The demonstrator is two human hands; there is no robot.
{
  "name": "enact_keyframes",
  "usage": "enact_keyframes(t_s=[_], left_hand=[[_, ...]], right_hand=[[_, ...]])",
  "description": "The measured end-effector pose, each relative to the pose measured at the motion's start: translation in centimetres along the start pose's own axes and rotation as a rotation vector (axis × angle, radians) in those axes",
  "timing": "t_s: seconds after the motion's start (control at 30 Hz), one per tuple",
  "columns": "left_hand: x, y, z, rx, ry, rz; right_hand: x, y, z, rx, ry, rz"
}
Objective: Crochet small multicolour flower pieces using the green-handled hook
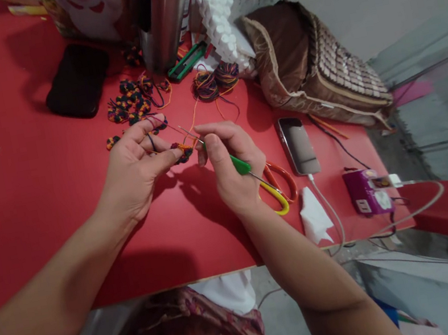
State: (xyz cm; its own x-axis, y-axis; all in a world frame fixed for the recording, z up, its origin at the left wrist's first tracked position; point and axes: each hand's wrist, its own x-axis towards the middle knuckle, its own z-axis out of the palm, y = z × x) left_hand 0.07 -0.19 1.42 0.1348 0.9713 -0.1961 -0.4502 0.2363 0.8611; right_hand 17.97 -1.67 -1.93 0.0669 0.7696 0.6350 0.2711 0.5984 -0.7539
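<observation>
My left hand point(136, 162) pinches a small crocheted piece point(182, 152) of dark and orange yarn between thumb and fingers. A strand of yarn runs up over its raised index finger. In my right hand point(234, 163) is a crochet hook with a green grip point(241, 164), its thin metal tip pointing at the crocheted piece. Whether the tip is inside a stitch I cannot tell. Two multicoloured yarn bundles point(206, 85) lie behind my hands, and an orange strand leads from them toward the work. Several crocheted pieces point(126, 103) in the same colours rest beyond my left hand.
Scissors point(282, 183) with orange and yellow handles lie partly under my right hand. To the right are a phone point(299, 145) on a cable, white paper point(315, 216) and a purple box point(367, 191). A black case point(78, 80), metal cylinder point(164, 22), green cutter point(187, 62) and brown bag point(313, 59) stand farther back.
</observation>
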Motion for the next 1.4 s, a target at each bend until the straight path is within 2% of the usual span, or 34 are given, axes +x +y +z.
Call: enact_keyframes(t_s=[0.13, 0.3, 0.6, 0.83, 1.03, 1.23, 1.33, 1.4], left_hand=[[-0.1, 0.1, 0.2, -0.004, 0.012, 0.020], [-0.1, -0.1, 0.3, -0.012, 0.006, 0.082], [-0.1, 0.1, 0.1, -0.024, -0.033, -0.002], [-0.4, 0.4, 0.3, 0.024, -0.026, 0.039], [-0.9, 0.9, 0.6, 0.080, -0.048, 0.073], [-1.3, 0.5, 0.7, 0.146, -0.086, 0.115], [-1.0, 0.1, 0.3, 0.079, -0.086, 0.076], [-0.7, 0.0, -0.2, 0.030, -0.121, 0.028]], right_hand=[[-0.1, 0.0, 0.1, 0.022, 0.002, 0.034], [-0.3, -0.1, -0.2, 0.004, -0.009, 0.001], [0.0, -0.9, -0.2, -0.086, -0.037, -0.029], [0.0, -0.8, -0.2, -0.107, -0.050, -0.013], [0.1, -1.0, -0.1, -0.021, -0.029, -0.024], [-0.3, -0.5, 0.3, -0.155, 0.015, -0.014], [-0.5, -0.5, 0.8, -0.119, 0.070, 0.022], [-0.4, -0.7, 1.0, 0.006, 0.108, 0.099]])
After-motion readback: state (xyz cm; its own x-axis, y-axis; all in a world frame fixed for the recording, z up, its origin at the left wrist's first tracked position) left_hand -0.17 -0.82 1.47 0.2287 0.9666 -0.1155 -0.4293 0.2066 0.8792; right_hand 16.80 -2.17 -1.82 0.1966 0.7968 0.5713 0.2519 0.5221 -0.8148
